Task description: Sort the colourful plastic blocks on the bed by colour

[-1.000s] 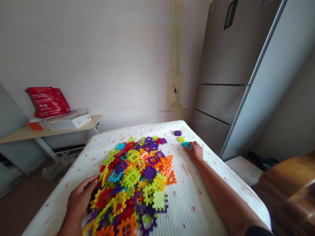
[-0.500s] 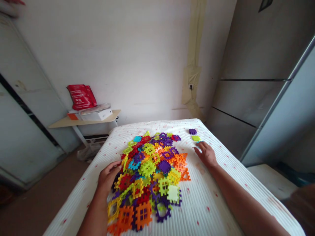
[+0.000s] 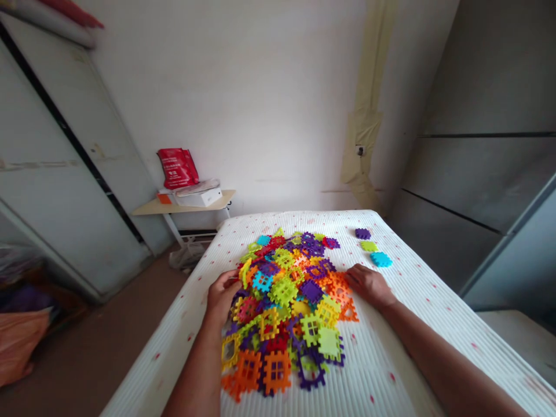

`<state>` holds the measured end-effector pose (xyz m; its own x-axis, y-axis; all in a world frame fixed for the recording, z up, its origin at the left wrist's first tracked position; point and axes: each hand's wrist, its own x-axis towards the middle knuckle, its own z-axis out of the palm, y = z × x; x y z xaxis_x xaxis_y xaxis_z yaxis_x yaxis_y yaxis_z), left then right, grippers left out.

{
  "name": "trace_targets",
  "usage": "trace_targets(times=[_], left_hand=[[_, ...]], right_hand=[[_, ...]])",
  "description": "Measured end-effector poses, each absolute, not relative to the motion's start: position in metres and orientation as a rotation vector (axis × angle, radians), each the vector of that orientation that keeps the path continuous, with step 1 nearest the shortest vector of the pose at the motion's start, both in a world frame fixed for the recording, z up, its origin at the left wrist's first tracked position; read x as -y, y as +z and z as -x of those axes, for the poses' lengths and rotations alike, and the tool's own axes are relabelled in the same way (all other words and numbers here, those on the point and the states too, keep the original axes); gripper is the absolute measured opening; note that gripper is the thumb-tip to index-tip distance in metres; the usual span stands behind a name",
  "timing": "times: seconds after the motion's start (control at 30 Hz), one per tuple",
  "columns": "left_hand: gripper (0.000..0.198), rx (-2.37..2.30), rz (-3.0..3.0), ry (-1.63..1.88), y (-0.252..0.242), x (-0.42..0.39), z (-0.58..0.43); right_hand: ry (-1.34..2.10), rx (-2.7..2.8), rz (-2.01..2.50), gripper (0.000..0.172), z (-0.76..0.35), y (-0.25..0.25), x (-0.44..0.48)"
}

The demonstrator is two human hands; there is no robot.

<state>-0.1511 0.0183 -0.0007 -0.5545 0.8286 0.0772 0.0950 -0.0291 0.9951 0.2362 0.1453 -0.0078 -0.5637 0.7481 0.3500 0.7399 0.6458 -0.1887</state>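
A heap of plastic interlocking tiles (image 3: 284, 292) in orange, yellow, green, purple, red and blue spreads over the bed-like surface (image 3: 391, 370). My left hand (image 3: 222, 294) rests against the heap's left edge, beside a curved yellow piece (image 3: 245, 273); its fingers are loosely bent and apart, with no tile seen in them. At the heap's right edge, my right hand (image 3: 371, 285) reaches its fingertips to the orange tiles (image 3: 339, 287); no tile is lifted. Apart from the heap, a purple tile (image 3: 362, 233), a green tile (image 3: 369, 246) and a light blue tile (image 3: 381, 259) lie in a row.
A small table (image 3: 147, 207) at the back left bears a white box (image 3: 200, 197) and a red bag (image 3: 177, 168). Grey cabinets stand on both sides. A wall socket (image 3: 360, 150) is at the back.
My right hand has left the light blue tile beside the green one and moved to the heap's right edge. My left hand stays at the left edge. The view has turned left.
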Motion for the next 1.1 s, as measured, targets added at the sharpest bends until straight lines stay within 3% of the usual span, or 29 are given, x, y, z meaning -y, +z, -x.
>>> trace_targets(times=[0.4,0.77,0.97,1.1], left_hand=[[0.058,-1.451,-1.205,1.581,0.019,-0.017,0.12],[0.038,-1.454,-1.931,1.366,0.03,-0.016,0.094],[0.05,-1.417,-1.742,1.429,0.026,-0.016,0.09],[0.035,-1.575,-1.688,1.535,0.025,-0.016,0.103]], right_hand=[[0.002,2.45,1.19,0.039,-0.235,-0.011,-0.147],[-0.072,2.477,1.266,0.041,-0.232,-0.01,-0.146],[-0.084,2.484,1.269,0.04,-0.232,-0.009,-0.146],[-0.073,2.469,1.247,0.038,-0.232,-0.009,-0.146]])
